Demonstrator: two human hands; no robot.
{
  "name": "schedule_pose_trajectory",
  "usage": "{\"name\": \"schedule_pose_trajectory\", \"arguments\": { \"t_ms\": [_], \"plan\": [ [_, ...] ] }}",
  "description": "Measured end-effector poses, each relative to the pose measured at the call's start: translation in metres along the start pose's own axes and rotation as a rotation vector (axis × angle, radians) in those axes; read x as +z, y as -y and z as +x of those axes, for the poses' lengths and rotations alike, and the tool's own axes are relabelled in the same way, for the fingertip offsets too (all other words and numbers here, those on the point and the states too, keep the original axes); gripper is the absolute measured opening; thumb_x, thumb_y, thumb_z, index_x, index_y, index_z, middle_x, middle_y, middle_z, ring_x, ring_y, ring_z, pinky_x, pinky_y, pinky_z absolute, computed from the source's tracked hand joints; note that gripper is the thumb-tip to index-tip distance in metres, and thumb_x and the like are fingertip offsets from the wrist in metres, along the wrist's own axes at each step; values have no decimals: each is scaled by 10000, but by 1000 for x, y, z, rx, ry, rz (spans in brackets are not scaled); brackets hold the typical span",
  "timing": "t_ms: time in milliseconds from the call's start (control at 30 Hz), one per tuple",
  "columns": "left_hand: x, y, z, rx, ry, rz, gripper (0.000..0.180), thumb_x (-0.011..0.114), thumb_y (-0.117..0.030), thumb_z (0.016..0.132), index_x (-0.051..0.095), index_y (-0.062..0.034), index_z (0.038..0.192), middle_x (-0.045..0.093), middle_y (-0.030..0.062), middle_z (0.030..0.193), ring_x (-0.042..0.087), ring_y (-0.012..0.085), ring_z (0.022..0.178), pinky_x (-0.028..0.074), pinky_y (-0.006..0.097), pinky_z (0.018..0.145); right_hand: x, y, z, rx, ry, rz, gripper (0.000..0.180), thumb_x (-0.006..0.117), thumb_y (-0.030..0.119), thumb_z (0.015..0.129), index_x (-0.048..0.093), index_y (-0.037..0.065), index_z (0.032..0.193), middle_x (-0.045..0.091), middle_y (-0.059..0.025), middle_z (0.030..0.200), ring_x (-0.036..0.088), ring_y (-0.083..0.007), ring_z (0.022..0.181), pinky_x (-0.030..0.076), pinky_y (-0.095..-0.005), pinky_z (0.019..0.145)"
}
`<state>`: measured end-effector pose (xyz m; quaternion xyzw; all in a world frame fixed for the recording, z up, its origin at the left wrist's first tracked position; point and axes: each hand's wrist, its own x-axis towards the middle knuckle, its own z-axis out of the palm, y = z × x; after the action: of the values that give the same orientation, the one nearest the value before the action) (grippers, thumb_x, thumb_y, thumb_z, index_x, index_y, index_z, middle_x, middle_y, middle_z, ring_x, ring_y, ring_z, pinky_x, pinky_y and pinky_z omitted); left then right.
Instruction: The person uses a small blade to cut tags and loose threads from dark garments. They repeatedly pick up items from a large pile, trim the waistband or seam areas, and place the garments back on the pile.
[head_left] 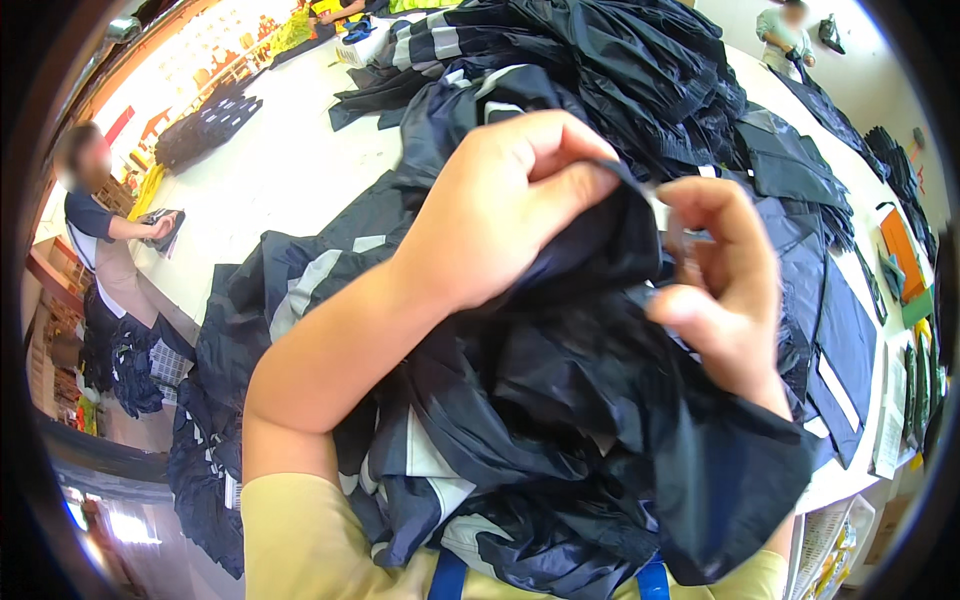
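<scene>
My left hand point(505, 205) pinches the edge of a dark, shiny garment point(590, 390), lifting that part of the fabric in front of me. The rest of the garment, which has pale grey bands, drapes down over my lap. Beside the raised edge, on its right, is my right hand point(730, 285). It is blurred, its fingers curled round something small and greyish that I cannot make out. A dark flap of cloth hangs below my right wrist.
A large heap of dark garments point(600, 70) lies at the back of the white table point(310, 140). Folded dark garments point(840, 350) are stacked at right. One person point(105, 220) stands at the left, handling cloth; another point(785, 40) is far right. An orange and green box point(905, 260) sits at the right edge.
</scene>
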<state>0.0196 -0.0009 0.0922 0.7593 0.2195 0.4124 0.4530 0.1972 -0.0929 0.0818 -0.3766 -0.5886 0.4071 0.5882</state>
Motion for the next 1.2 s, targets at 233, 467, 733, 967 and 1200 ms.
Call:
{"name": "schedule_pose_trajectory", "arguments": {
  "t_ms": [233,467,733,967,1200],
  "plan": [
    [-16,13,21,-163,36,-135,153,644,-9,841,599,-13,988,636,20,903,602,63,818,491,197,744,-16,-39,19,158,-150,44,79,621,6,812,568,29,867,558,25,723,477,-5,625,358,-149,547],
    [-20,12,-8,-68,229,551,486,768,-267,727,562,-32,1098,603,49,1003,561,164,939,478,326,815,-40,-44,24,214,-182,279,72,593,74,817,537,67,772,530,12,617,377,-31,399,299,-185,386],
    [-10,13,9,151,48,580,454,685,-172,803,511,-53,1205,565,93,1151,571,201,1027,472,316,847,-41,-48,23,165,-140,362,43,574,52,845,545,77,824,475,19,549,364,-43,382,315,-187,382],
    [3,22,68,9,362,173,246,610,-104,874,603,-1,1097,647,20,959,572,91,929,440,237,859,-36,-50,20,147,-85,326,67,549,58,851,547,53,918,449,35,541,364,-40,395,287,-189,388],
    [-11,28,54,-233,252,-90,140,574,-119,911,636,1,948,646,-2,881,565,40,804,447,193,769,-45,-54,25,249,-127,557,77,538,73,869,555,48,940,435,31,538,338,-49,394,287,-204,393]
  ]
}}
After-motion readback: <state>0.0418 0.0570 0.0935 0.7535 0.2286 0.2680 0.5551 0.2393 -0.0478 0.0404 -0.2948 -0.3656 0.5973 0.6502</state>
